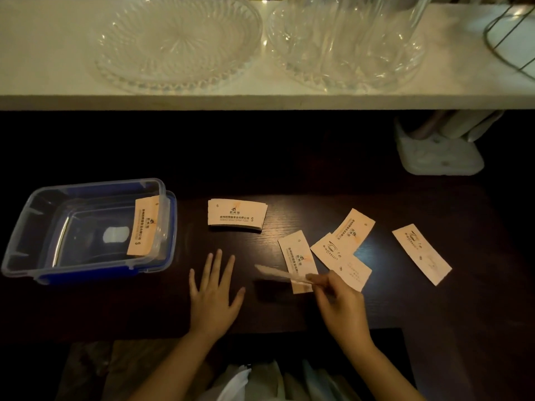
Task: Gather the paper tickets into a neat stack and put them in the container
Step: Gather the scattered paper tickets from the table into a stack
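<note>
A clear plastic container [26,227] with blue trim sits at the left of the dark table, with one ticket [143,228] leaning against its right inner wall. A neat stack of tickets [236,216] lies in the middle. Several loose tickets lie to the right: one [295,251] near my right hand, two overlapping [341,253], one apart [421,253]. My right hand [338,302] pinches a ticket [278,274], lifted edge-on and blurred. My left hand [215,290] rests flat on the table, fingers spread, holding nothing.
A white shelf [260,101] overhangs the back of the table, carrying two clear glass dishes [179,44] and a wire rack [509,36]. A white holder [437,151] stands under the shelf at the right. The table's front edge runs just below my hands.
</note>
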Demonstrator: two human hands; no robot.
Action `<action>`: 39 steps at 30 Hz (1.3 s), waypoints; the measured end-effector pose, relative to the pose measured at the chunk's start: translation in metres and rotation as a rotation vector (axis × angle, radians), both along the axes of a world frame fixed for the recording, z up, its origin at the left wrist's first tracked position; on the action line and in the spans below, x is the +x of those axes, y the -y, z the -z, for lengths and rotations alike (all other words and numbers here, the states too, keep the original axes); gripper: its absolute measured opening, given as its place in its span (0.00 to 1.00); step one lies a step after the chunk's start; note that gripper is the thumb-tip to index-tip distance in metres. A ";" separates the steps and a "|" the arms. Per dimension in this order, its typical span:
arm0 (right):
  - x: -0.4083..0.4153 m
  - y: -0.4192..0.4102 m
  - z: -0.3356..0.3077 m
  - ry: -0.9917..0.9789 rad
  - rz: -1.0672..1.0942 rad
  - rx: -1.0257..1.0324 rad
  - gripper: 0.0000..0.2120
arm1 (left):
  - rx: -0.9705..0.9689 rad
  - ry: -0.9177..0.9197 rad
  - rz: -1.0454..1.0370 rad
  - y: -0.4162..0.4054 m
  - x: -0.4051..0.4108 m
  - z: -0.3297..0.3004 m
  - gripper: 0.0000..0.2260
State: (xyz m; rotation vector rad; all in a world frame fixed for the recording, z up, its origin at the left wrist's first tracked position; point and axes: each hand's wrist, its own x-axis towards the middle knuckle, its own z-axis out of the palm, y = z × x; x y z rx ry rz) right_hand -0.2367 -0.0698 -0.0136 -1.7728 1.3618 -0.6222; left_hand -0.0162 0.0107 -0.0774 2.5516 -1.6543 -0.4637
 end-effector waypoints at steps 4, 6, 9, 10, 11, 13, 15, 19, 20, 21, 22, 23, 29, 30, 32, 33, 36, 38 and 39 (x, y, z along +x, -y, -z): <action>-0.005 -0.005 0.001 -0.016 -0.079 -0.213 0.13 | -0.223 -0.853 -0.510 0.021 -0.012 -0.034 0.19; -0.005 -0.007 0.002 -0.018 -0.131 -0.273 0.15 | -0.170 -1.342 -0.745 0.030 -0.018 -0.057 0.20; -0.005 -0.006 0.002 -0.031 -0.217 -0.379 0.13 | 0.063 -1.654 -0.799 0.032 -0.026 -0.073 0.12; -0.004 -0.006 0.002 -0.046 -0.246 -0.414 0.14 | 0.066 -1.664 -0.793 0.032 -0.028 -0.073 0.09; -0.004 -0.005 0.003 -0.079 -0.260 -0.428 0.16 | 0.025 -1.643 -0.811 0.031 -0.029 -0.072 0.08; -0.002 -0.004 0.007 -0.156 -0.194 -0.352 0.24 | -0.100 -1.572 -0.875 0.031 -0.025 -0.070 0.07; -0.001 -0.001 0.010 -0.214 -0.005 -0.178 0.29 | -0.211 -1.484 -0.920 0.029 -0.015 -0.067 0.07; 0.008 0.009 0.021 -0.448 0.134 -0.036 0.33 | -0.331 -1.454 -0.988 0.020 0.008 -0.064 0.08; 0.012 0.009 0.023 -0.496 0.128 -0.031 0.34 | -0.334 -1.458 -1.001 0.018 0.013 -0.064 0.08; 0.016 0.009 0.025 -0.533 0.123 -0.026 0.35 | -0.330 -1.455 -1.010 0.017 0.016 -0.064 0.08; 0.019 0.009 0.027 -0.569 0.116 -0.032 0.35 | -0.322 -1.438 -1.014 0.016 0.017 -0.064 0.07; 0.022 0.008 0.029 -0.612 0.096 -0.054 0.35 | -0.305 -1.398 -1.015 0.016 0.018 -0.064 0.07; 0.025 0.005 0.037 -0.686 0.005 -0.142 0.28 | -0.301 -1.268 -1.005 0.014 0.016 -0.067 0.07; 0.024 0.006 0.035 -0.683 -0.007 -0.131 0.27 | -0.318 -1.279 -1.001 0.015 0.016 -0.069 0.08; 0.023 0.008 0.031 -0.631 -0.031 -0.096 0.24 | -0.347 -1.295 -0.999 0.015 0.015 -0.070 0.11; 0.021 0.008 0.029 -0.542 -0.021 -0.054 0.21 | -0.359 -1.307 -1.001 0.016 0.015 -0.071 0.12; 0.012 0.013 0.016 -0.101 0.124 0.141 0.12 | -0.375 -1.343 -0.995 0.018 0.013 -0.073 0.13; 0.000 0.022 0.002 0.054 0.185 0.195 0.13 | -0.378 -1.357 -0.989 0.020 0.011 -0.074 0.12; -0.007 0.027 -0.007 0.119 0.194 0.214 0.12 | -0.377 -1.364 -0.982 0.020 0.011 -0.075 0.11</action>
